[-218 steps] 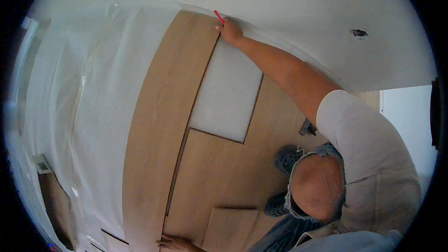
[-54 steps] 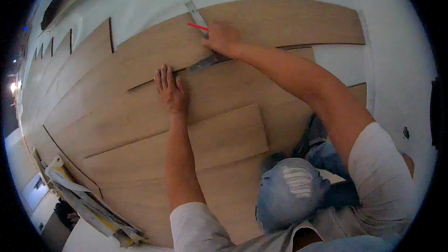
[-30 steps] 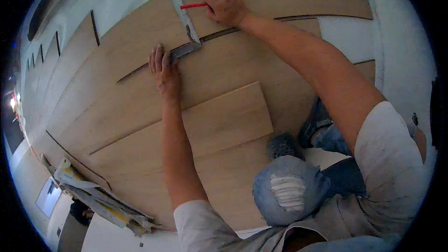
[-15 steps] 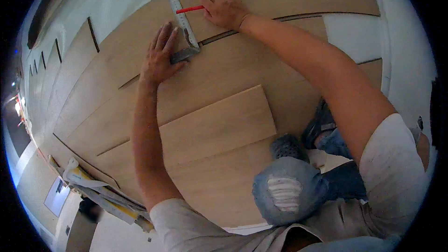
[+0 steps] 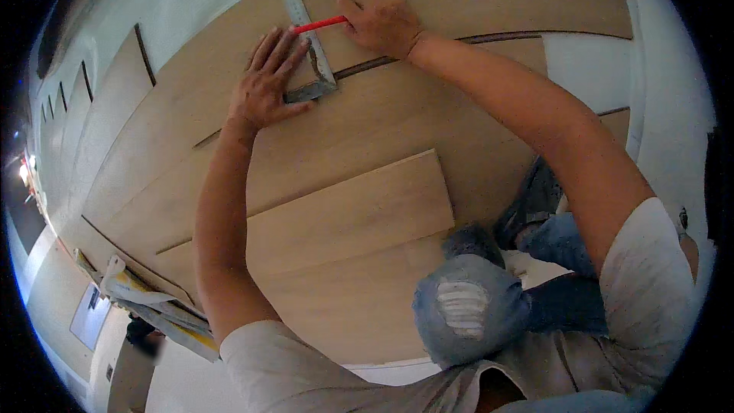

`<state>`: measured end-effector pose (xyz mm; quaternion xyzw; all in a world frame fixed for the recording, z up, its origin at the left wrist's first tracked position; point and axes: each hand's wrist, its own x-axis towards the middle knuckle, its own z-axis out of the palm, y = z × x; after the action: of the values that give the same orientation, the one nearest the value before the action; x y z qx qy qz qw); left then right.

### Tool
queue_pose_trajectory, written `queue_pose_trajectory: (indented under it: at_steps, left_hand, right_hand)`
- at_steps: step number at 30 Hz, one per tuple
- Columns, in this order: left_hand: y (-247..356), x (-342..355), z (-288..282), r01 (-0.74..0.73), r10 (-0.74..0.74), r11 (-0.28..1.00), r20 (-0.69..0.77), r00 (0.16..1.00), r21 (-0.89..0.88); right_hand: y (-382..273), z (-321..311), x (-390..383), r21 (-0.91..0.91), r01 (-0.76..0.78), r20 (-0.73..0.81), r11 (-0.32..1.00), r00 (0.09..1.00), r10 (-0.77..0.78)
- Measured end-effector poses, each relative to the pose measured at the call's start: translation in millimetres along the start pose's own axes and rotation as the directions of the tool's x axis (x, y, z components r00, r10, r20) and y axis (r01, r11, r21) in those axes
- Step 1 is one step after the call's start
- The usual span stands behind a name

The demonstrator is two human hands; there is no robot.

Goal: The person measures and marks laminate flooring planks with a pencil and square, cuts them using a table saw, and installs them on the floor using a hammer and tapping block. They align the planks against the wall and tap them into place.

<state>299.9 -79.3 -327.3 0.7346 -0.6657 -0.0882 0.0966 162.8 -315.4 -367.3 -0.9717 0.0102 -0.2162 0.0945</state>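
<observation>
The left hand [image 5: 267, 80] is spread flat, fingers apart, pressing down on the near end of a metal square [image 5: 306, 34] and the plank [image 5: 428, 0] under it. The square's long blade runs away toward the far side, across the plank, and its short leg sits along the dark gap between that plank and the next one nearer. The right hand [image 5: 382, 21] is just right of the blade, fingers pinched together on a red pencil [image 5: 319, 24], whose tip touches the blade's edge. A shorter loose board [image 5: 344, 214] lies on the laid floor nearer the person, well apart from both hands. A knee in torn jeans [image 5: 470, 310] rests on the floor at the near right. Bundled scrap [image 5: 145, 306] sits off the near left edge.
</observation>
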Motion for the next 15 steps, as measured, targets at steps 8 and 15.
queue_pose_trajectory:
  at_steps: [8,15]
  left_hand:
    - [-1.3,-2.6,4.3,0.02,-0.02,1.0,0.01,1.0,0.02]
    - [-1.0,-4.2,4.2,0.037,-0.038,0.999,0.015,0.999,0.023]
  right_hand:
    - [-1.9,-4.5,2.1,0.01,-0.003,0.024,1.0,1.0,0.002]
    - [-3.2,-4.8,4.2,0.075,-0.015,-0.012,0.997,1.0,0.016]
